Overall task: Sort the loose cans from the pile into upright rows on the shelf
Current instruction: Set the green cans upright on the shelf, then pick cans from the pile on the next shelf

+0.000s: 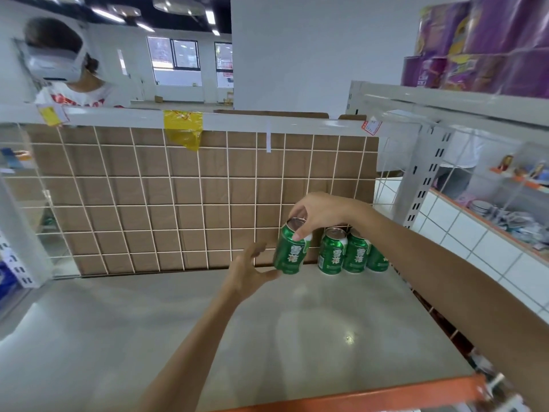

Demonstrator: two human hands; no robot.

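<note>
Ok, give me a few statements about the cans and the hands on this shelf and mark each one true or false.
1. The right hand grips the held can by its top rim. True.
2. The held can is red. False: it is green, like the others.
3. The standing cans are upright at the back right of the shelf. True.
4. The left hand grips a second can. False: its fingers are spread and open, with one fingertip near the base of the held can.
5. The held can lies flat on the shelf. False: it is nearly upright, slightly tilted.
6. A wire grid backed by cardboard stands behind the cans. True.
</note>
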